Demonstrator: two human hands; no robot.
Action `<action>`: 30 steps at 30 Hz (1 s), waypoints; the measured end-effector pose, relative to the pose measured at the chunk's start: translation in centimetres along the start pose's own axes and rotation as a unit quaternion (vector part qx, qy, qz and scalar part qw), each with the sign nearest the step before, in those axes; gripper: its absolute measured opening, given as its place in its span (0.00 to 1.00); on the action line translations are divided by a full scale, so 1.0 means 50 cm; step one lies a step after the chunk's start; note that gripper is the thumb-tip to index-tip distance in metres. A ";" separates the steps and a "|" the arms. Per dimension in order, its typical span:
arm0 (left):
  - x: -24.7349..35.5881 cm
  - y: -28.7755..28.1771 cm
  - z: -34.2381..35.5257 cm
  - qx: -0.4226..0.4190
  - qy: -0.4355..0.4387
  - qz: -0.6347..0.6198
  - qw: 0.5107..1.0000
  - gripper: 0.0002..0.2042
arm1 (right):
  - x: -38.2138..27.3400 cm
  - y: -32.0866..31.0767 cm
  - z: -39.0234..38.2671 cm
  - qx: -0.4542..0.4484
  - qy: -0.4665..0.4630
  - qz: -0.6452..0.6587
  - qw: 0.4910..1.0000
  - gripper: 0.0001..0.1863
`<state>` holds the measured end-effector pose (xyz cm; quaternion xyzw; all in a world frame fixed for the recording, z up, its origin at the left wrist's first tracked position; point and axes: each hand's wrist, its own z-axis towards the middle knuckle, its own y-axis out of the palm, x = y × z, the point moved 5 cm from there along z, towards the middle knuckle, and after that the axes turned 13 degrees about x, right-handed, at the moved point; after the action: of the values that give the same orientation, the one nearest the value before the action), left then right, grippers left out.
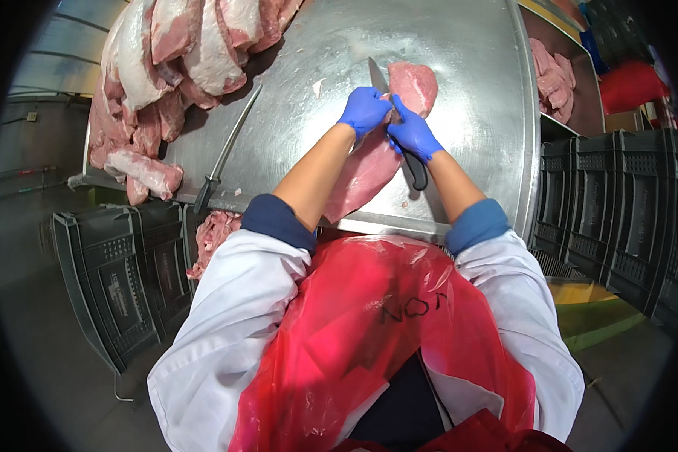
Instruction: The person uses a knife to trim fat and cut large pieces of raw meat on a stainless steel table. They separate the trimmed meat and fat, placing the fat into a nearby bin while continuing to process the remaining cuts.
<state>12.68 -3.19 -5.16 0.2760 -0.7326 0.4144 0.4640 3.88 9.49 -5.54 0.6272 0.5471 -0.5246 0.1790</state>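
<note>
- Red plastic apron (369, 301) closest, white sleeves (230, 301) either side.
- Left hand (365, 111), blue glove: fingers curled in at the meat beside the blade; can't tell what they pinch.
- Right hand (416, 135), blue glove: wrapped round the knife (416, 172), black handle end poking out below, blade tip up-left past the left hand.
- Meat (363, 178): pink, flat on the metal table (474, 151), under both hands, near the front edge.
- Sharpening rod (236, 129) on table, left, handle at the front edge.
- Meat pile (169, 64) upper left.
- Meat scraps (215, 237) below table, left.
- Black crates (618, 215) right.
</note>
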 end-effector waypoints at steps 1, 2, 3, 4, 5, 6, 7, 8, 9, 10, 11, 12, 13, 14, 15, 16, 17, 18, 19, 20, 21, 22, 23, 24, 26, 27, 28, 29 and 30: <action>-0.056 -0.003 0.040 -0.010 -0.004 -0.038 0.999 0.11 | -0.007 0.010 -0.010 -0.004 -0.007 -0.002 1.000 0.42; -0.096 -0.008 0.063 -0.021 -0.007 -0.078 0.997 0.10 | 0.000 0.015 -0.060 -0.036 -0.003 -0.012 0.999 0.42; -0.034 -0.035 0.032 0.026 -0.013 -0.026 0.999 0.08 | 0.026 -0.002 -0.140 -0.058 0.010 -0.018 0.998 0.42; 0.000 -0.049 0.016 0.005 -0.019 -0.053 0.998 0.08 | 0.024 -0.009 -0.183 -0.087 0.013 -0.028 0.996 0.42; 0.016 -0.054 0.005 -0.019 -0.027 -0.078 0.996 0.08 | 0.015 -0.010 -0.180 -0.079 0.021 -0.012 0.997 0.42; 0.032 -0.057 -0.019 -0.048 -0.039 -0.100 0.993 0.08 | 0.012 -0.005 -0.180 -0.070 0.036 0.007 0.997 0.41; 0.074 -0.060 -0.058 -0.074 -0.064 -0.156 0.983 0.08 | 0.009 0.001 -0.176 -0.058 0.051 0.026 0.997 0.41; 0.094 -0.057 -0.063 -0.098 -0.042 -0.170 0.980 0.07 | -0.009 0.011 -0.135 -0.029 0.052 0.009 0.998 0.41; 0.112 -0.050 -0.068 -0.122 -0.018 -0.185 0.975 0.07 | 0.008 0.022 -0.075 -0.014 0.040 0.032 0.999 0.40; 0.121 -0.053 -0.071 -0.139 0.003 -0.201 0.970 0.06 | -0.001 0.043 -0.045 -0.006 0.027 0.051 0.998 0.40; 0.122 -0.053 -0.072 -0.152 -0.016 -0.213 0.965 0.07 | 0.008 0.045 -0.050 0.001 0.029 0.039 0.999 0.40; 0.123 -0.058 -0.076 -0.151 -0.028 -0.230 0.961 0.07 | 0.021 0.044 -0.086 -0.006 0.001 0.008 1.000 0.40; 0.119 -0.073 -0.081 -0.144 -0.042 -0.249 0.957 0.08 | 0.029 0.040 -0.146 -0.019 -0.030 -0.027 0.999 0.40; 0.112 -0.081 -0.083 -0.141 -0.055 -0.268 0.952 0.08 | 0.035 0.032 -0.202 -0.030 -0.058 -0.060 0.996 0.40; 0.107 -0.090 -0.084 -0.157 -0.042 -0.277 0.947 0.09 | 0.039 0.025 -0.258 -0.074 0.011 -0.032 0.997 0.40; 0.112 -0.093 -0.092 -0.169 -0.045 -0.298 0.938 0.09 | 0.042 0.020 -0.293 -0.113 0.082 -0.003 0.990 0.40; 0.128 -0.093 -0.114 -0.186 -0.050 -0.317 0.929 0.09 | 0.043 0.023 -0.296 -0.107 0.073 0.039 0.991 0.40; 0.142 -0.094 -0.133 -0.202 -0.054 -0.336 0.918 0.08 | 0.041 0.037 -0.274 -0.090 0.067 0.035 0.993 0.41; 0.158 -0.091 -0.146 -0.227 -0.051 -0.358 0.904 0.07 | 0.028 0.057 -0.228 -0.068 0.057 0.032 0.996 0.43; 0.172 -0.092 -0.149 -0.224 -0.041 -0.366 0.902 0.06 | 0.016 0.068 -0.180 -0.047 0.045 0.028 0.997 0.44; 0.187 -0.093 -0.150 -0.222 -0.032 -0.374 0.900 0.05 | 0.025 0.076 -0.147 -0.035 0.041 0.003 0.999 0.41; 0.191 -0.104 -0.148 -0.211 -0.023 -0.382 0.900 0.04 | 0.015 0.079 -0.157 -0.039 0.012 -0.014 0.999 0.41; 0.188 -0.122 -0.142 -0.202 0.004 -0.400 0.894 0.03 | 0.006 0.080 -0.186 -0.044 -0.017 -0.030 0.998 0.41; 0.177 -0.140 -0.138 -0.208 -0.023 -0.445 0.871 0.03 | 0.002 0.076 -0.219 -0.050 -0.045 -0.047 0.997 0.41; 0.175 -0.195 -0.136 -0.216 -0.072 -0.530 0.817 0.03 | 0.014 0.064 -0.305 -0.173 0.082 -0.019 0.981 0.43; 0.174 -0.208 -0.138 -0.232 -0.054 -0.549 0.801 0.03 | 0.010 0.065 -0.303 -0.174 0.033 -0.019 0.984 0.43; 0.178 -0.227 -0.151 -0.201 -0.058 -0.548 0.810 0.03 | 0.002 0.077 -0.293 -0.174 -0.003 -0.033 0.984 0.42; 0.198 -0.246 -0.174 -0.174 -0.064 -0.547 0.817 0.03 | -0.008 0.088 -0.284 -0.170 -0.037 -0.047 0.984 0.41; 0.220 -0.264 -0.197 -0.148 -0.067 -0.544 0.823 0.05 | -0.037 0.122 -0.243 -0.161 -0.063 -0.075 0.982 0.40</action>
<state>22.94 -1.57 11.68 0.5845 -0.5458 -0.0380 0.5992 15.08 16.23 -1.42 0.5130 0.6573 -0.4801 0.2725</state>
